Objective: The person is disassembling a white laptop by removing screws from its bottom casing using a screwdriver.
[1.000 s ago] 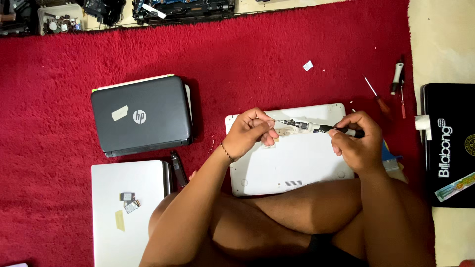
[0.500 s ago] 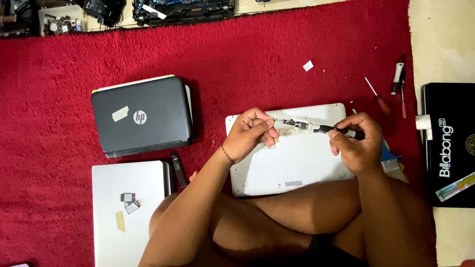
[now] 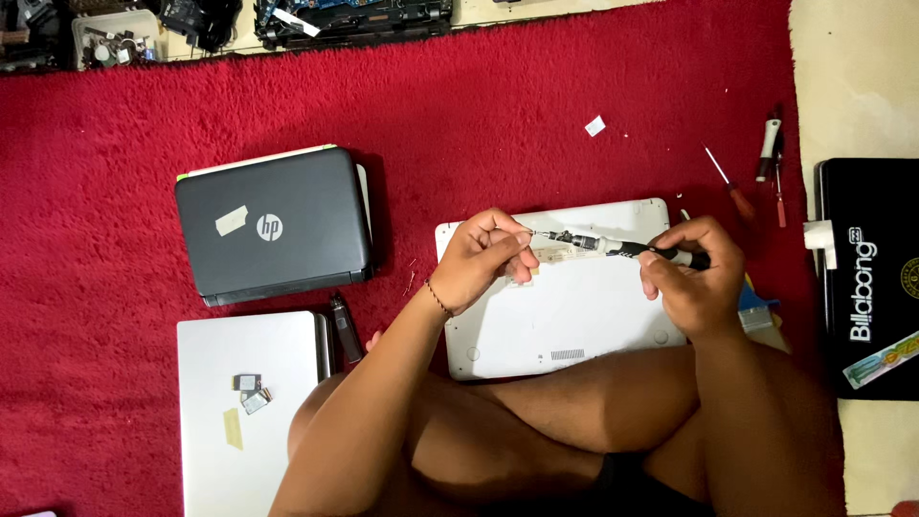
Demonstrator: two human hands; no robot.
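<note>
Screwdriver [image 3: 622, 248], black-handled, lies level across the middle of the frame, just above the upper edge of the white laptop [image 3: 565, 316] resting upside down on the red carpet [image 3: 479, 115]; the right hand [image 3: 694, 278] grips its handle, right of centre; the left hand [image 3: 488, 258] pinches its thin tip, fingers curled; a dark laptop [image 3: 273, 225] sits at left, a silver laptop [image 3: 249, 402] at lower left; spare screwdrivers [image 3: 756, 172] lie at upper right, a black case [image 3: 871, 278] at the right edge.
</note>
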